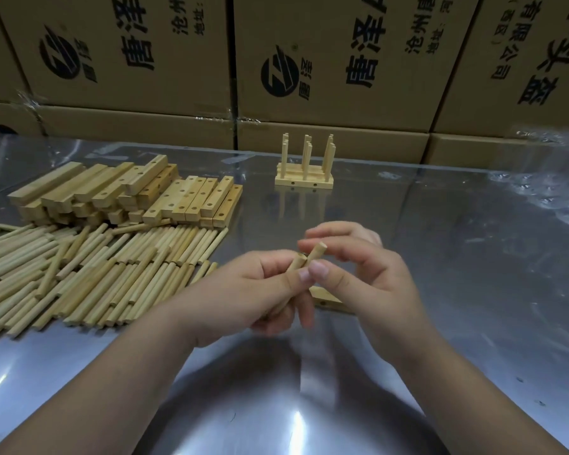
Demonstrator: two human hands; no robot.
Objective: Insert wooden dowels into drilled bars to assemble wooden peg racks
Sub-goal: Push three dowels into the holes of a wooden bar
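So both hands are up over the middle of the desk (pixel 440 257), meeting on two dowels (pixel 316 254). The left hand (pixel 253 290) has its fingers curled round the lower part of them. The right hand (pixel 362 274) pinches the upper end of one between thumb and forefinger. The dowels sit tilted, tips pointing up and away from the camera.

Just under the hands a drilled bar (pixel 322 299) lies flat on the desk, mostly hidden by them. Off to the left there's a loose pile of dowels (pixel 96 267), with a stack of bars (pixel 122 192) right behind it. Finished racks (pixel 304 169) stand further back, pegs up, in front of a wall of cardboard boxes (pixel 128 60).
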